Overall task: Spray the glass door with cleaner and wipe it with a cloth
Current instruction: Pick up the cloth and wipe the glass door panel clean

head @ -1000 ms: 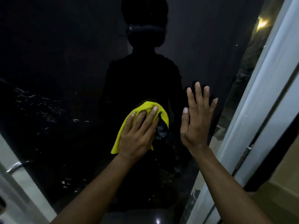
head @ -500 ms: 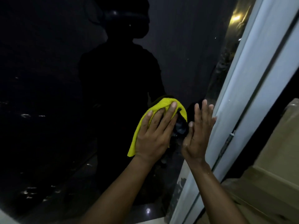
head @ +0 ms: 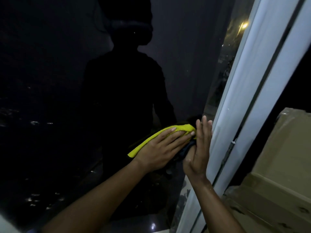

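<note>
While the view looks along the dark pane toward its pale edge, both hands sit right of centre in the frame.

- Glass door (head: 55, 69): fills the left and middle of the picture. It is dark, with a person's silhouette (head: 121, 84) mirrored in it and bright specks scattered at lower left.
- Cloth (head: 148, 140): yellow and bunched, lying against the glass at centre right. One end trails down toward the lower left, and a darker fold shows under it beside the right palm.
- Left hand (head: 161, 148): laid flat over the cloth, fingers straight and close together, pressing it to the glass. The fingertips point right, just beside the other hand.
- Right hand (head: 199, 148): flat, with fingers straight and pointing up and nothing held. It stands between the cloth's end and the frame. Whether the palm rests on the glass cannot be told.
- Door frame (head: 239, 106): white, running on a slant from upper right to bottom centre, with a small metal fitting (head: 233, 142) on its groove.
- Cardboard box (head: 277, 162): brown, at lower right, on the far side of the frame.
- Light (head: 244, 25): a yellow point at upper right, in the narrow strip of glass next to the frame.
</note>
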Demonstrator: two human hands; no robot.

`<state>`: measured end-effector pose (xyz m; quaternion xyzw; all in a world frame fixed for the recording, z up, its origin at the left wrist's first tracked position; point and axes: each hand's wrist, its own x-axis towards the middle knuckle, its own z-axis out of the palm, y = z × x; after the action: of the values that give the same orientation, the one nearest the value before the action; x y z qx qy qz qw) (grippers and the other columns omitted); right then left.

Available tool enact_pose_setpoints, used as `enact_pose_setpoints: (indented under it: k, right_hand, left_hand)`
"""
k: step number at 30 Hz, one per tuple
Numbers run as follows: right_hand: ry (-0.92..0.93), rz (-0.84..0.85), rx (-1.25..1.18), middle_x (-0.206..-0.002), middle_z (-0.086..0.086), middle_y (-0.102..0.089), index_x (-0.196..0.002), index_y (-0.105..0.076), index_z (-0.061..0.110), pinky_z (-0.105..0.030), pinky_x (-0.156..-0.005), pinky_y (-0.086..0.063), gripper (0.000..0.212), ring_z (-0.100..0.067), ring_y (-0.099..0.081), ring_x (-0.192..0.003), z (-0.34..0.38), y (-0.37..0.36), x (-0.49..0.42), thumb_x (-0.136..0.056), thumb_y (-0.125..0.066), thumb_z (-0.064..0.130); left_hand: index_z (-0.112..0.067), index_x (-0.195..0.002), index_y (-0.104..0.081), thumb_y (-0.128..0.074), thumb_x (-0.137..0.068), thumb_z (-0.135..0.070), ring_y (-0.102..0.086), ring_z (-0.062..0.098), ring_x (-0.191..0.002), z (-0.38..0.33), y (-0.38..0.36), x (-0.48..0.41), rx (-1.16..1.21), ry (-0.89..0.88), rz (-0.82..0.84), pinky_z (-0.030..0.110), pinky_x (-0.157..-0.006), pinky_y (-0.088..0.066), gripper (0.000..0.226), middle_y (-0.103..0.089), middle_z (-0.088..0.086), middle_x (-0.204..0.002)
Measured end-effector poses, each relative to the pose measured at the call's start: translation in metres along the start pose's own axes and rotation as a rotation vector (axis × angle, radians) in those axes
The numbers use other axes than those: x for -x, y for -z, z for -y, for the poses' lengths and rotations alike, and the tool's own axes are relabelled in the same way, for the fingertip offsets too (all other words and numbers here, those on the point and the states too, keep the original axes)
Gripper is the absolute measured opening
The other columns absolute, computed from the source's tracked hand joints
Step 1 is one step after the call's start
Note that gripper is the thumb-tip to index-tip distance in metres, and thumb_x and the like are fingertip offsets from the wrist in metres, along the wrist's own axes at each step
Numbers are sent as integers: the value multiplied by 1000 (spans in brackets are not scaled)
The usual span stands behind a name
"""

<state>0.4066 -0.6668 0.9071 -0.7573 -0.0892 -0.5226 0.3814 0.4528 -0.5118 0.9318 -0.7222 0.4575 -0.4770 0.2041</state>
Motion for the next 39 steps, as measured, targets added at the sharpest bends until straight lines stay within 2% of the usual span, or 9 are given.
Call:
enact_pose_setpoints:
  k: [5,9,12,18,22,26,32,35,39]
  right_hand:
    - [-55,6,-14,-173,0,-20,-158,-34,7,-68,-125,-13,55,-26,-6,-162,7,-1,6,-104,-30,-2]
    - [-102,33,-3,-173,4,-17,-159,-35,9,-53,-131,-10,54,-22,-4,-162,15,-2,3,-106,-33,-1]
    - [-111,81,39,-174,3,-12,-161,-31,11,-33,-131,-6,56,-21,-2,-162,18,-2,4,-106,-35,0]
    - [-141,114,73,-175,2,-8,-163,-27,13,-27,-130,-6,62,-19,1,-162,21,-4,11,-106,-40,-5]
    - [-124,182,58,-175,6,-6,-163,-26,14,-43,-131,-13,61,-18,1,-162,29,-8,26,-107,-42,-2]
    - [-63,223,30,-174,6,-10,-162,-30,12,-57,-128,-20,57,-21,-4,-162,40,-17,33,-106,-41,3]
    - [0,274,-84,-172,8,-20,-159,-37,13,-43,-130,-18,56,-21,-9,-162,75,-21,30,-105,-44,-1]
    - [25,322,-163,-168,7,-31,-155,-44,13,-32,-129,-20,51,-19,-16,-160,98,-23,27,-106,-45,0]
    - [17,348,-318,-163,9,-39,-150,-49,17,-28,-124,-28,42,-19,-28,-157,143,-42,31,-109,-44,14]
  left_hand:
    - [1,-159,11,-28,-100,-38,-1,29,-159,9,-5,25,-73,-190,88,53,-126,11,81,12,14,-170]
    - [-9,-162,-3,-46,-99,-50,9,26,-155,13,-2,46,-93,-286,183,54,-123,20,87,13,10,-168]
    - [-9,-163,-3,-45,-100,-46,8,26,-156,13,-4,66,-99,-339,227,53,-123,20,84,11,8,-170]
    - [-3,-161,12,-33,-96,-33,0,22,-156,12,-13,93,-116,-374,204,48,-125,12,84,5,6,-170]
    - [-12,-161,-16,-43,-98,-34,-8,21,-156,21,-15,108,-96,-446,207,48,-126,10,72,-6,1,-170]
    - [-19,-153,-43,-33,-99,-25,-38,18,-150,36,-5,118,4,-512,231,46,-126,3,55,-33,-3,-165]
    - [-30,-121,-75,-37,-98,-26,-57,11,-135,66,15,135,165,-678,380,34,-124,-22,45,-61,-9,-145]
    - [-30,-127,-72,-38,-97,-28,-59,12,-132,84,35,148,250,-585,339,27,-113,-44,45,-61,-8,-145]
    - [-24,-146,-56,-59,-92,-23,-57,15,-135,100,80,152,424,-120,186,24,-97,-53,54,-52,-2,-155]
